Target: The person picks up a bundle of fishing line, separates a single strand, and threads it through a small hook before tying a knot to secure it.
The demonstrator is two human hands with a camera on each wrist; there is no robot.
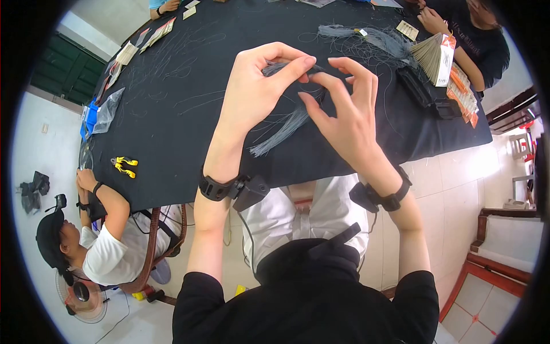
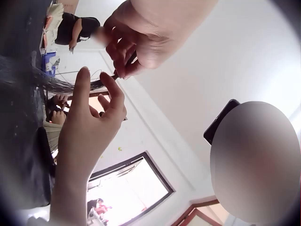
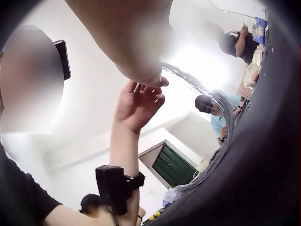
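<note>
A bundle of thin grey strands [image 1: 286, 129] hangs in a curve below both hands, its loose ends fanned out over the black cloth. My left hand [image 1: 256, 86] pinches the gathered upper end between thumb and fingers. Close to its right is my right hand [image 1: 350, 112], with thumb and fingers spread apart beside the bundle. In the left wrist view, the strands [image 2: 61, 85] run past the parted fingers to the pinched end. The right wrist view shows the bundle [image 3: 221, 101] arching down toward the cloth.
Loose strands [image 1: 166, 63] lie on the black tablecloth [image 1: 172, 126], and a larger grey heap [image 1: 372, 40] sits at the far right. Yellow-handled pliers [image 1: 124, 165] lie at left. A black case [image 1: 421, 89] and a fanned stack of cards [image 1: 432, 60] stand right. Other people sit around.
</note>
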